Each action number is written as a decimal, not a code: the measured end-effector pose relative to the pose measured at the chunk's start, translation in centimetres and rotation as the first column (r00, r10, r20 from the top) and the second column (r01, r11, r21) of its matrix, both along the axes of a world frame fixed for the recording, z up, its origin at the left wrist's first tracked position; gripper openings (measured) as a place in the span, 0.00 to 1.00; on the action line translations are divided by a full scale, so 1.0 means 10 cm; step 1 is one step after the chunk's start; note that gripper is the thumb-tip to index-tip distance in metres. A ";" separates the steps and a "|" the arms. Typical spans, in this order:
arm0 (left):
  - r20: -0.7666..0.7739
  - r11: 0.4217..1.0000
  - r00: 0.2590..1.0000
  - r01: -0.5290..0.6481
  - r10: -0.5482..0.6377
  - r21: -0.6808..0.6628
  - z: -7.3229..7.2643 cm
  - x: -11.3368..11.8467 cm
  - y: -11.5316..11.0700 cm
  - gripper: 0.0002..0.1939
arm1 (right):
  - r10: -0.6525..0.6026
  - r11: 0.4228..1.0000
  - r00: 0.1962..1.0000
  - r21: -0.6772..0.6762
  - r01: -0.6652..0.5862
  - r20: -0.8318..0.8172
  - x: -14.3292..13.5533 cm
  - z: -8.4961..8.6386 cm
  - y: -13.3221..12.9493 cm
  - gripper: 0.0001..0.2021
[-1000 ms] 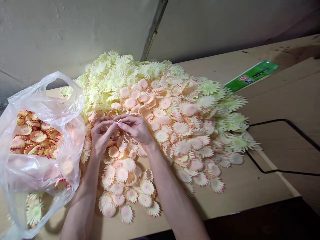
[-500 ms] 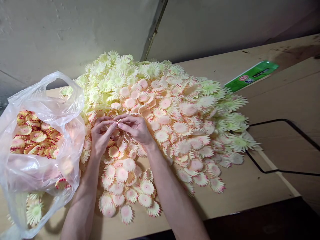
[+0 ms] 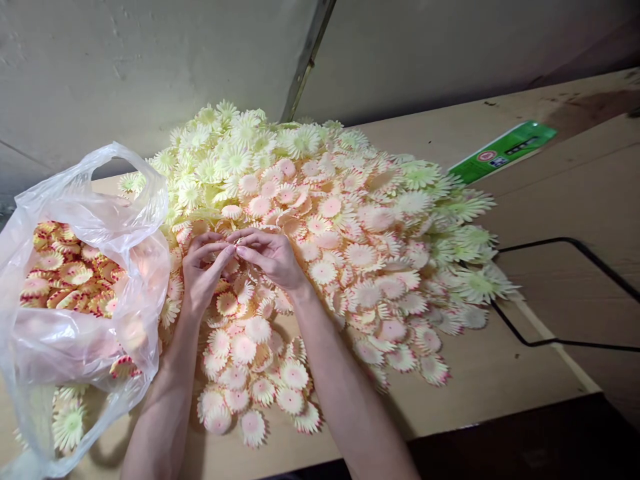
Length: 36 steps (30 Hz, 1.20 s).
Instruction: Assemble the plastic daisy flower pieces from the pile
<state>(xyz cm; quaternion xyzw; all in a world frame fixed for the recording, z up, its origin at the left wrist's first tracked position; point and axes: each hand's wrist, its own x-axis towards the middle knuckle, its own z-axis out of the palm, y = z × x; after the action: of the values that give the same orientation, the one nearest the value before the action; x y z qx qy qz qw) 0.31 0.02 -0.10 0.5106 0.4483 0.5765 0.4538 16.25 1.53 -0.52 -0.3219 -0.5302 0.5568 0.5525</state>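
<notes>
My left hand and my right hand meet fingertip to fingertip over the pile. Thumbs and fingers of both pinch a small artificial flower petal piece, mostly hidden by the fingertips. Around and below them lie many loose artificial flower petal pieces, round, pale pink and cream with red-tipped scalloped edges. Behind the hands, pale yellow-green flower pieces with longer petals are heaped against the wall.
A translucent plastic bag at the left stands open, holding red-edged flower pieces. At the right lie a green packet and a bent black metal rod. The wooden table has its front edge at lower right.
</notes>
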 end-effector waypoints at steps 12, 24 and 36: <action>-0.096 0.998 0.994 -0.055 0.058 0.033 0.01 0.01 0.01 0.12 | -0.007 1.000 0.997 0.026 0.005 0.073 0.02 0.00 0.01 0.09; -0.106 0.998 0.993 -0.056 0.058 0.024 0.02 0.02 -0.01 0.14 | -0.016 1.000 0.995 0.007 0.015 0.103 0.01 0.02 -0.01 0.09; 0.102 0.994 0.995 0.006 0.005 -0.111 0.00 0.05 0.02 0.22 | 0.046 0.995 0.964 -0.069 -0.066 -0.262 0.12 0.10 -0.03 0.07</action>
<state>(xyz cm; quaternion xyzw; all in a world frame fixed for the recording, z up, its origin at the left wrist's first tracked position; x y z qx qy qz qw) 0.85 0.18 -0.07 0.4544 0.4557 0.5761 0.5040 17.40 1.24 0.45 -0.2520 -0.4401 0.6297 0.5884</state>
